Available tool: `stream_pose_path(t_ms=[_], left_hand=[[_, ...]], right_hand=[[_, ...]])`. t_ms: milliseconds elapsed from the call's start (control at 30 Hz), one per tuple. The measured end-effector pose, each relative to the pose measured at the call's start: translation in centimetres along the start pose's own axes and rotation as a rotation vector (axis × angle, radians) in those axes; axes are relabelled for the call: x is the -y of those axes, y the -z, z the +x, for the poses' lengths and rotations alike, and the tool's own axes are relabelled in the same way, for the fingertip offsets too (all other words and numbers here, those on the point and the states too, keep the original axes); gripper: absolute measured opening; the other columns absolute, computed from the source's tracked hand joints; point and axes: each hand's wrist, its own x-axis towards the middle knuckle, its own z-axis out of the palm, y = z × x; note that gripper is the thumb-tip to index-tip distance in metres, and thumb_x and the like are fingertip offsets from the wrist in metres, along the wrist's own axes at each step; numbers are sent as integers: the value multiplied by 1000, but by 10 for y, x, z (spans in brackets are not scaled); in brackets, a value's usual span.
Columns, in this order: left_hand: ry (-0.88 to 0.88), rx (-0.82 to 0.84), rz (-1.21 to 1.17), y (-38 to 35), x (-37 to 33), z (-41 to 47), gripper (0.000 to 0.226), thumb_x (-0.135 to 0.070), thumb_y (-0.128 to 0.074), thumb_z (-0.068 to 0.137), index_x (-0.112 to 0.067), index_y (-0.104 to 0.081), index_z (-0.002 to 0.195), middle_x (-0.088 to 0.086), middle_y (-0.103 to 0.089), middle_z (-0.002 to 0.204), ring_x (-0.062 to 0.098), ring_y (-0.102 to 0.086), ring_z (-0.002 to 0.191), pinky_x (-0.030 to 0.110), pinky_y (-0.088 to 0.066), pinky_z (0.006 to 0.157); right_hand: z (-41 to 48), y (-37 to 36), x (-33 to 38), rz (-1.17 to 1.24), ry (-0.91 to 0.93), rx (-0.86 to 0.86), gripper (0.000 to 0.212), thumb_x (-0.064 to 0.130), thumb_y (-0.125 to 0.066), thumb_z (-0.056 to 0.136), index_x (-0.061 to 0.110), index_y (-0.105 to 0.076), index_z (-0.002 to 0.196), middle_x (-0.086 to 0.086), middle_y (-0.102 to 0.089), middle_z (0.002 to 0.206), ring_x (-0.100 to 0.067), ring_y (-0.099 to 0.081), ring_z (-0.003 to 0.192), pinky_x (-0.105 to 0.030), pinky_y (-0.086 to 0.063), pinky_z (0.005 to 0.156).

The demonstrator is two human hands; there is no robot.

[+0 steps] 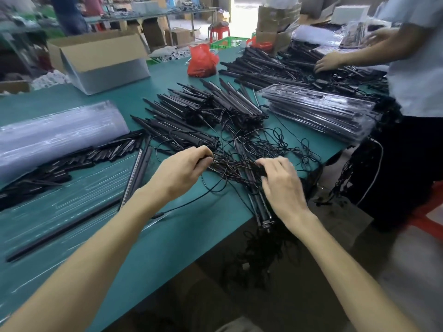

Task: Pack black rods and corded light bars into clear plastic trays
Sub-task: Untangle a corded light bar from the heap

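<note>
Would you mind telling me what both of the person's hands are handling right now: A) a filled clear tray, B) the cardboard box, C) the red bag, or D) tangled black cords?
D: the left hand and right hand both have fingers curled into the tangled black cords between them.

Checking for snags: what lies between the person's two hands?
A tangle of thin black cords stretches from left hand to right hand; head view.

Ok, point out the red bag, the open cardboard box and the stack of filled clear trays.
red bag (202, 61): head view, its middle.
cardboard box (96, 52): head view, brown top panel.
stack of filled trays (318, 109): head view, top tray.
</note>
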Motion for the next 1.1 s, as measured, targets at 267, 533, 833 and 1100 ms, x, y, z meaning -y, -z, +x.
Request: stream_pose_path(t_ms=[267, 533, 833, 1100], left_hand=[[135, -206, -410, 21, -29, 19, 19, -32, -56, 99, -19, -69, 93, -9, -68, 79, -2, -54, 60, 26, -42, 61], [222, -257, -450, 29, -15, 8, 20, -24, -58, 100, -10, -70, 95, -7, -62, 74, 4, -49, 62, 23, -39, 61], [482, -620, -723, 74, 26, 1, 23, -29, -50, 99, -20, -59, 80, -5, -52, 74, 11, -43, 67, 28, -36, 59], [767, -520, -674, 61, 98, -25, 27, -14, -43, 97, -15, -61, 77, 4, -58, 70, 12, -50, 44, 26, -41, 49]], right_hand=[[-2, 17, -16, -10, -36, 9, 37, 22, -78, 84, 17, -67, 118, 4, -64, 123, -19, -50, 126, -41, -28, 118], [12, 28, -9, -75, -10, 66, 8, 20, -66, 95, 15, -73, 96, 2, -71, 106, -19, -56, 120, -51, -23, 120], [31, 35, 8, 169, -92, 76, 33, 31, -60, 99, 31, -54, 132, -1, -70, 104, -24, -66, 92, -41, -56, 78], [31, 23, 2, 294, -294, 43, 25, 16, -56, 101, 12, -58, 126, -5, -65, 101, -24, -62, 94, -36, -49, 80]])
